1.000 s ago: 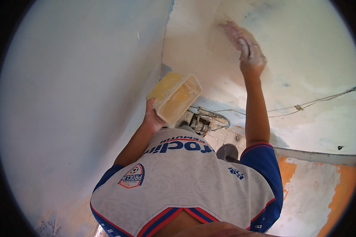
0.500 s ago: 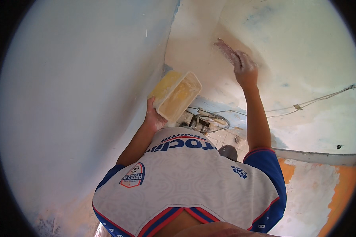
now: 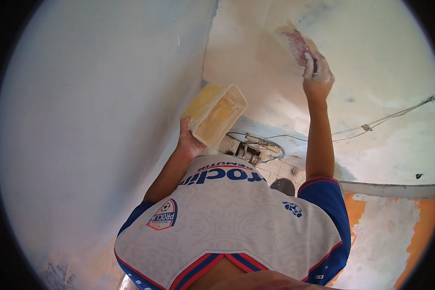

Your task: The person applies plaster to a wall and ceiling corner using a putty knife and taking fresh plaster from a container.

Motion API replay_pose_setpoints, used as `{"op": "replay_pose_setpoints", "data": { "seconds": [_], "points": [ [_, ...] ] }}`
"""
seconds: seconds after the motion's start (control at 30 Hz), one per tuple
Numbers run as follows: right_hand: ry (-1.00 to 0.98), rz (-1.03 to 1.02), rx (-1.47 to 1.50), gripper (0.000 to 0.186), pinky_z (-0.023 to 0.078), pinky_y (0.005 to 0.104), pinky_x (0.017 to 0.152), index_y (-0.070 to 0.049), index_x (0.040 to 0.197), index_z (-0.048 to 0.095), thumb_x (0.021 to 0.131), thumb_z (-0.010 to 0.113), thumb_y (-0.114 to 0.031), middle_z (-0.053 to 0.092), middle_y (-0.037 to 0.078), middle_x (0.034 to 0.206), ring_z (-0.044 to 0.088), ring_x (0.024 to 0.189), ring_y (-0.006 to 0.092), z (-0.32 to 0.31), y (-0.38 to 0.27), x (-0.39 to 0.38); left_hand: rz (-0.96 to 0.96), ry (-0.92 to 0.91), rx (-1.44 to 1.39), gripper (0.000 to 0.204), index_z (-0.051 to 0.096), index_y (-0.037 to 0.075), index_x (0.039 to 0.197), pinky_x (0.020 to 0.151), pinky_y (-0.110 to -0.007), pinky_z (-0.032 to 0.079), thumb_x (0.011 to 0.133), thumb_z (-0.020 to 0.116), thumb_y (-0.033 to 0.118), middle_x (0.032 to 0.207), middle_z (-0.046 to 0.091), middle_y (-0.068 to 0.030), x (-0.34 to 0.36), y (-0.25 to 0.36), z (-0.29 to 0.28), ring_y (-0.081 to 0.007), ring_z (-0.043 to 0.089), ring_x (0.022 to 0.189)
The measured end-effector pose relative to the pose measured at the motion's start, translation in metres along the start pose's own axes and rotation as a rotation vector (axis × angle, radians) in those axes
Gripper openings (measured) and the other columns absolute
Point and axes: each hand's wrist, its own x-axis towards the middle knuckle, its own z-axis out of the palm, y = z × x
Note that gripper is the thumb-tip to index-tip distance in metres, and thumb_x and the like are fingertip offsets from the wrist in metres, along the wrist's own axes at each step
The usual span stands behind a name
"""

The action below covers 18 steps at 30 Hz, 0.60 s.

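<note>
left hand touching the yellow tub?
Touching. The head view shows the left hand gripping the lower end of the yellow tub, its fingers wrapped onto the tub's underside with no gap.

Pale blue wall, loose cable, orange patched wall, tiled floor, white-and-blue jersey

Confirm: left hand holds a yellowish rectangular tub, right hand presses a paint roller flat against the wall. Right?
Not quite. In the head view the right hand presses a flat-bladed trowel, not a paint roller, against the wall. The left hand does hold the yellowish rectangular tub.
</note>
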Motion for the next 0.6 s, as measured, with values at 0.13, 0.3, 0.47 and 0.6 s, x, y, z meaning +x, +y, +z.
{"op": "replay_pose_setpoints", "data": {
  "seconds": [0.13,0.3,0.47,0.6],
  "points": [
    [-0.025,-0.246,0.067,0.013,0.059,0.0438,0.072,-0.003,0.104,0.072,0.097,0.071,-0.015,0.075,0.015,0.099,0.072,0.083,0.0372,0.018,0.02,-0.014,0.013,-0.059,0.024,0.076,0.045,0.014,0.154,0.113,-0.05,0.047,0.097,0.048,0.064,0.153,0.054,-0.011,0.004,0.004,-0.001,-0.0308,0.056,0.137],
    [0.119,-0.127,0.044,0.012,0.059,0.0431,0.071,-0.003,0.103,0.071,0.096,0.071,-0.013,0.075,0.017,0.1,0.073,0.083,0.0373,0.02,0.004,-0.001,0.053,-0.038,0.03,0.077,0.045,0.013,0.154,0.112,-0.05,0.049,0.096,0.05,0.064,0.151,0.055,-0.012,-0.002,0.008,0.0,-0.031,0.057,0.136],
    [-0.01,-0.218,0.052,0.009,0.059,0.0414,0.064,-0.004,0.102,0.071,0.096,0.072,-0.011,0.075,0.016,0.093,0.073,0.074,0.0354,0.036,0.004,-0.016,0.069,0.037,0.033,0.073,0.049,0.017,0.153,0.111,-0.049,0.05,0.098,0.043,0.064,0.149,0.058,-0.0097,-0.009,0.009,0.005,-0.0296,0.059,0.134],
    [0.24,-0.105,0.058,0.01,0.059,0.0406,0.063,-0.005,0.102,0.072,0.096,0.073,-0.013,0.075,0.016,0.091,0.073,0.072,0.0339,0.018,-0.01,0.007,0.047,-0.012,-0.007,0.073,0.049,0.017,0.153,0.11,-0.05,0.05,0.098,0.043,0.064,0.149,0.058,-0.0099,-0.005,0.012,-0.012,-0.0299,0.059,0.134]
  ]
}}
